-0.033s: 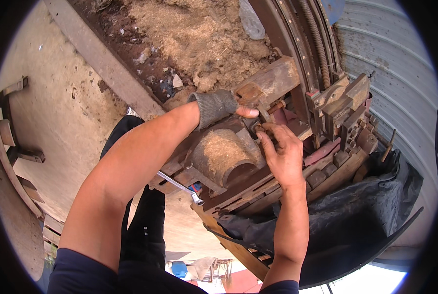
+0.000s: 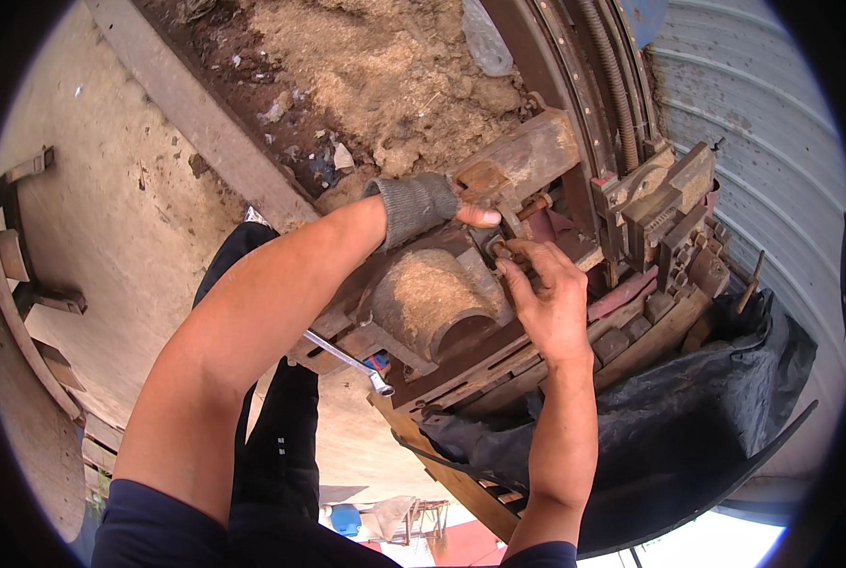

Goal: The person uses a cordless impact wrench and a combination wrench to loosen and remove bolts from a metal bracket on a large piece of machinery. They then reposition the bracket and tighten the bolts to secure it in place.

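Note:
My left hand [image 2: 428, 204], in a grey knit glove with the thumb bare, reaches over a rusty machine frame. Its thumb points right beside an upright metal bracket [image 2: 511, 221]; the other fingers are hidden. Opposite it, my bare right hand [image 2: 554, 308] pinches a small, rusty part that looks like a bolt [image 2: 502, 253] at the bracket's near side. Just left of that hand is a curved metal housing [image 2: 432, 293] dusted with sawdust. A silver wrench [image 2: 349, 363] lies at the near edge of the frame, below my left forearm, touched by neither hand.
Beyond the hands stand a square steel tube [image 2: 527, 156] and a sawdust heap [image 2: 385, 76]. Clamp blocks [image 2: 660, 208] and a ribbed hose [image 2: 614, 85] are at right, before a corrugated metal wall [image 2: 749, 104]. Black plastic sheeting [image 2: 678, 445] hangs beside my right forearm.
My right hand has shifted very slightly to the right, its fingers still pinched at the same spot. The left hand stays in place.

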The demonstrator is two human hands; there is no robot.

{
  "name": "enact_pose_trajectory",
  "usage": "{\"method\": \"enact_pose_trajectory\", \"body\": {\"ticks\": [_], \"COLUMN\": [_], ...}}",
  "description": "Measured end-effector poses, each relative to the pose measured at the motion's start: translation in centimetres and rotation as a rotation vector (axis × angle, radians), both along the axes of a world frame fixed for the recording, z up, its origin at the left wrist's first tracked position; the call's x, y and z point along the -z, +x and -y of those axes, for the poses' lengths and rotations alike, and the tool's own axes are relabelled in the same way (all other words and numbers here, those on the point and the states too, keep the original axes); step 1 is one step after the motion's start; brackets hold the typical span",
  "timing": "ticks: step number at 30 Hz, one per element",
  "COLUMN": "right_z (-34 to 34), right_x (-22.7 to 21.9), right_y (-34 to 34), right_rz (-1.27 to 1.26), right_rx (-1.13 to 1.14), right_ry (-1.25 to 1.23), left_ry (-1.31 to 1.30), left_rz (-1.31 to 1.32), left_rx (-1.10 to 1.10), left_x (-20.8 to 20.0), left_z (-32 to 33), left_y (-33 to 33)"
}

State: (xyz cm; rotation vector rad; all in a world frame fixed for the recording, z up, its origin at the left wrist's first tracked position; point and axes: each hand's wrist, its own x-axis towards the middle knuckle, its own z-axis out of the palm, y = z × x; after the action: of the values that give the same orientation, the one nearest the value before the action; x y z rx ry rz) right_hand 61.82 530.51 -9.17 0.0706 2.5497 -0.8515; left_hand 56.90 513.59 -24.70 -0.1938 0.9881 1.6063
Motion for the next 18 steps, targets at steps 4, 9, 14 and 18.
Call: {"method": "enact_pose_trajectory", "body": {"ticks": [4,9,14,18], "right_z": [-0.4,-0.3,0.3,0.2], "right_x": [-0.2,0.0,0.1,0.1], "right_y": [-0.2,0.0,-0.4,-0.3], "right_rz": [0.0,-0.046,-0.143,-0.097], "right_rx": [-0.086,-0.119,-0.245,-0.228], "right_ry": [-0.02,-0.003,0.112,0.151], "left_ry": [0.049,0.073,0.026,0.008], "left_rz": [-0.047,0.036,-0.023,-0.022], "left_rx": [-0.009,-0.024,0.023,0.057], "left_x": [1.4,2.3,3.6,3.0], "left_z": [-0.1,-0.6,-0.7,-0.6], "left_y": [0.5,0.9,1.3,1.0]}}
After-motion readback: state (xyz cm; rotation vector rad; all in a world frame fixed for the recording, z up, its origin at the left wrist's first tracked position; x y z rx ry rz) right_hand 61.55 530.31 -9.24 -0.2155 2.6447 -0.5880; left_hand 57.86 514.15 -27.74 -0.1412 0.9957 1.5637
